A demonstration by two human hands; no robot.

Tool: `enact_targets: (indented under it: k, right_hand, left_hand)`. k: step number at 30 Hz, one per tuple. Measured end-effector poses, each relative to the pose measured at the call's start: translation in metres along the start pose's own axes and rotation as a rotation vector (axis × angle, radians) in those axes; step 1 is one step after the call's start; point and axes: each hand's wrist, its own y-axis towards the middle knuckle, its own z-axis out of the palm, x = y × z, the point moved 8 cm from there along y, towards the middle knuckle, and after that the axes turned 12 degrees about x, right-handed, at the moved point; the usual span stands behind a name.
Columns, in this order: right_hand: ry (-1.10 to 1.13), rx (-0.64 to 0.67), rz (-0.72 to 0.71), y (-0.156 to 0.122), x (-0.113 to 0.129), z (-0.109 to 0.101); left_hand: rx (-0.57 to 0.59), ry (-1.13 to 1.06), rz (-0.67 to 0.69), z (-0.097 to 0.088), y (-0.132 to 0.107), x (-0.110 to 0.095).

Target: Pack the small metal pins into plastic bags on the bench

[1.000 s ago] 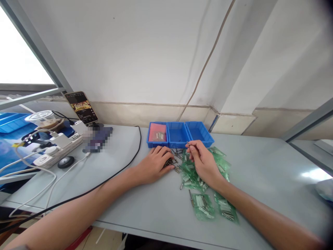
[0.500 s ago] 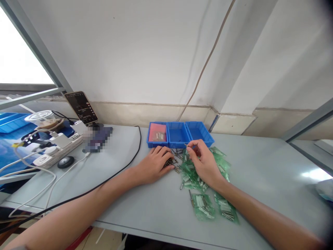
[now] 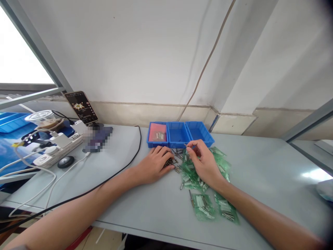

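Note:
My left hand (image 3: 155, 164) rests palm down on the table, fingers apart, partly covering a pile of small metal pins (image 3: 169, 161). Between the thumb and fingertips of my right hand (image 3: 203, 160) is one small metal pin (image 3: 185, 145), its tip poking out to the left. Under and around this hand lie several green plastic bags (image 3: 190, 175) with metal pins and white pieces inside. Two more, a green bag (image 3: 204, 207) and another green bag (image 3: 226, 209), lie nearer the front edge. Loose pins are scattered between my hands.
Behind my hands stand three joined blue bins (image 3: 179, 143); the left one holds a pink bag (image 3: 158, 133). To the left are a propped phone (image 3: 82, 108), a power strip (image 3: 62, 147), a lidded cup (image 3: 44, 119) and a black cable (image 3: 114, 177) running under my left forearm.
Both hands and the parts stay where they were. Only the picture on the propped phone's screen differs.

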Motion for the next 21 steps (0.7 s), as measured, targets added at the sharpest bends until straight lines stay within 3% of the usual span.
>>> enact_targets:
  k: [21]
  right_hand:
    - [0.006, 0.084, 0.040, 0.0009, -0.0016, 0.0065]
  left_hand:
    - [0.014, 0.015, 0.003, 0.0023, -0.0002, 0.0012]
